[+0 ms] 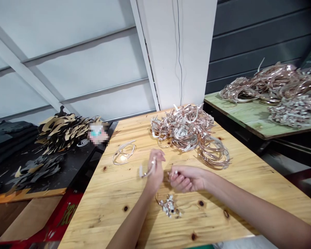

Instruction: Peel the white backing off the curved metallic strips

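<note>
Over the middle of the wooden table, my left hand (pixel 155 171) is closed round a shiny pale strip (pixel 149 173), whose curved end sticks out to the left. Just right of it, my right hand (pixel 182 180) is curled shut, its knuckles towards me. Small pale and dark bits show at its fingers, but what it grips is hidden. A little heap of shiny scraps (pixel 168 205) lies below both hands. Beyond them sits a tangled pile of rose-gold strips (pixel 186 128), with a looped coil of strips (pixel 214 154) at its right. One loose strip (pixel 124 152) lies to the left.
The wooden table (pixel 98 211) has its far end at a white pillar (pixel 184 52). At right, a greenish board (pixel 245 116) bears more shiny strips (pixel 274 86). On the left, a dark table (pixel 77 166) carries tan and black cut pieces (pixel 64 131). Cardboard (pixel 31 218) lies below it.
</note>
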`<move>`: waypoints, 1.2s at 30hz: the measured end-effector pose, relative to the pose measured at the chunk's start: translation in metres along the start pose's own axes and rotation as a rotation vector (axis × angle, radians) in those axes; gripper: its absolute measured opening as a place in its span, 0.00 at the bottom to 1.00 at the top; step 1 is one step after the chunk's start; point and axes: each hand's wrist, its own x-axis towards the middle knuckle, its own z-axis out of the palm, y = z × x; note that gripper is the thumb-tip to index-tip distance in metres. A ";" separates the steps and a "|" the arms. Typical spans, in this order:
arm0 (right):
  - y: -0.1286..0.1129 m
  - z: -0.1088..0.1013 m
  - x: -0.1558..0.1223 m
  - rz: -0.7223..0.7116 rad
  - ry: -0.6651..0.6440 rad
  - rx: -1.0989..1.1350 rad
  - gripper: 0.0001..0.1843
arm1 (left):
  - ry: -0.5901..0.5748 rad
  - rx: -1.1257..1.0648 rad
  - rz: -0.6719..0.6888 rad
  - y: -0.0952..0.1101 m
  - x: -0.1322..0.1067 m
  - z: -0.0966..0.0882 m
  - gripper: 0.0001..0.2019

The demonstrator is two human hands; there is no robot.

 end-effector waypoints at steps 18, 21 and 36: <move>0.028 0.023 0.000 -0.465 0.736 -1.893 0.21 | 0.378 -0.077 -0.538 -0.081 0.053 -0.106 0.31; 0.028 0.029 -0.004 -0.444 0.520 -1.879 0.20 | 0.309 -0.193 -0.631 -0.081 0.051 -0.101 0.34; 0.046 0.032 0.007 -0.259 0.532 -2.034 0.42 | 0.251 -0.579 -0.702 -0.074 0.052 -0.098 0.22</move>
